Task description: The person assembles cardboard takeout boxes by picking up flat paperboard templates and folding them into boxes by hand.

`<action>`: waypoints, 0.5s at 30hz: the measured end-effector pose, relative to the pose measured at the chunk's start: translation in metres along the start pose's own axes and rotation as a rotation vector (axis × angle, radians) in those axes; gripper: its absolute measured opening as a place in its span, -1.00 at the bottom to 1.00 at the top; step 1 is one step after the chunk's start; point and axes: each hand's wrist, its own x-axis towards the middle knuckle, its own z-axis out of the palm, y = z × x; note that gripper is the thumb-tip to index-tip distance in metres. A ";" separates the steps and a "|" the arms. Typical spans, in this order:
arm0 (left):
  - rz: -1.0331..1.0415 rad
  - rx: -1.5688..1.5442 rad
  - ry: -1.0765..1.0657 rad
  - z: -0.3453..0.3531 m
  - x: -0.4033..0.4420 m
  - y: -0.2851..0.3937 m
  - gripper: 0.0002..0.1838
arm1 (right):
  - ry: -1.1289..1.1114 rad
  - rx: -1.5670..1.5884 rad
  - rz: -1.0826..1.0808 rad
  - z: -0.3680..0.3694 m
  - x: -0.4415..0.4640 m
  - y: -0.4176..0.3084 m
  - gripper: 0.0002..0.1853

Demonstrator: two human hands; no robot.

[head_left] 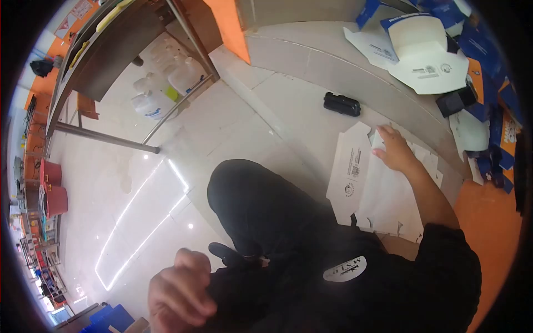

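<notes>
A flat white cardboard piece (383, 188) with black print and slotted edges lies on the right beside my body. My right hand (395, 150) is closed at its upper part, with fingers and thumb around a folded flap. At the lower left, my left hand (183, 291) is raised with its fingers curled, slightly blurred, and nothing shows in it. A black elongated case (341, 104) rests on the tiled floor just above the cardboard, touched by neither hand.
Opened white-and-blue boxes (430, 61) are piled at the upper right beside a black box (456, 101). A metal-legged table (105, 133) stands upper left, with plastic jugs (150, 102) beneath it. Red buckets (54, 191) are at the far left. My bent knee (244, 188) is in the middle.
</notes>
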 end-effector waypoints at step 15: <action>-0.432 0.200 0.118 -0.042 -0.058 -0.029 -0.79 | 0.046 -0.276 -0.867 0.013 0.035 -0.054 -0.57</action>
